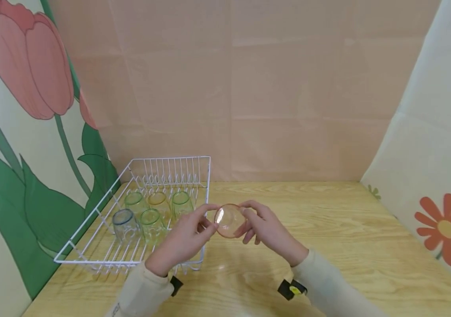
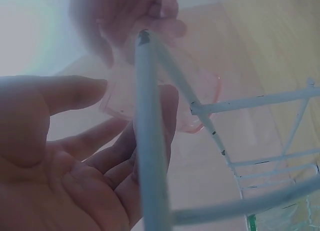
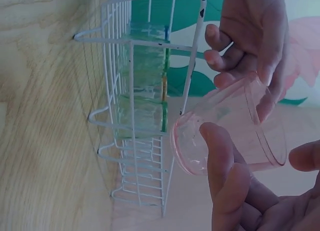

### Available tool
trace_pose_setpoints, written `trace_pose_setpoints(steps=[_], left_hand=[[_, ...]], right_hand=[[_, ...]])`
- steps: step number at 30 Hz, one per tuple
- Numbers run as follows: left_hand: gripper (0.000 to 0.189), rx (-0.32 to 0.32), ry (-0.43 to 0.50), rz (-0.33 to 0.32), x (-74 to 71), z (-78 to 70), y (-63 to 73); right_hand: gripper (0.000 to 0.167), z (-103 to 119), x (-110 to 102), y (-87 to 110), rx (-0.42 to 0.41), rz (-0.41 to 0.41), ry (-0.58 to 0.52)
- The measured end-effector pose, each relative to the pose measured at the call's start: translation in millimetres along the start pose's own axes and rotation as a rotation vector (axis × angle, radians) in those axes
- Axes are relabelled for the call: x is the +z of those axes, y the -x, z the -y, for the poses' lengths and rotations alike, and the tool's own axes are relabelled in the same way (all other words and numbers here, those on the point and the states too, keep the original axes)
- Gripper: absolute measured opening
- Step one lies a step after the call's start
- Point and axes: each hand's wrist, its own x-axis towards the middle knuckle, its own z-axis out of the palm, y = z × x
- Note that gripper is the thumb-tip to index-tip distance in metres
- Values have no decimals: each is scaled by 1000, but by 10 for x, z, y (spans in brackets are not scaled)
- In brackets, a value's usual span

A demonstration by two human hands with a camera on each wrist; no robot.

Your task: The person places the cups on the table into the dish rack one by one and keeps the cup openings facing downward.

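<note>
A clear pink drinking glass (image 1: pixel 230 221) is held up between both hands, above the wooden table and just right of the dish rack. On its left side, the thumb and fingers of my left hand (image 1: pixel 185 235) pinch it near the rim. From the right, my right hand (image 1: pixel 269 230) grips it too. In the right wrist view, the pink glass (image 3: pixel 225 123) lies tilted, with right-hand fingertips along its side and the thumb by its rim. Part of the pink glass (image 2: pixel 202 88) is hidden behind rack wires in the left wrist view.
A white wire dish rack (image 1: pixel 106 263) stands at the left of the wooden table (image 1: pixel 308 220). Several tinted glasses stand in it, among them a blue-rimmed glass (image 1: pixel 125 228), an orange-rimmed glass (image 1: pixel 159 203) and a green-rimmed glass (image 1: pixel 153 228). A pink-brown backdrop (image 1: pixel 288 110) rises behind.
</note>
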Motion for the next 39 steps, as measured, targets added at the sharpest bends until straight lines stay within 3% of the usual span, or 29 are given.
trace_pose_setpoints(steps=[10, 18, 23, 28, 39], left_hand=[[41, 56, -43, -16, 39, 4, 26], [41, 103, -41, 7, 58, 27, 52], [33, 62, -32, 21, 56, 13, 52], [41, -11, 0, 11, 51, -22, 42], [40, -58, 20, -23, 62, -21, 14]], right_hand=[[54, -38, -25, -49, 27, 43, -29], [60, -72, -11, -65, 69, 43, -20], [62, -68, -17, -66, 65, 45, -9], [66, -46, -28, -51, 59, 52, -4], [66, -21, -31, -18, 49, 58, 2]])
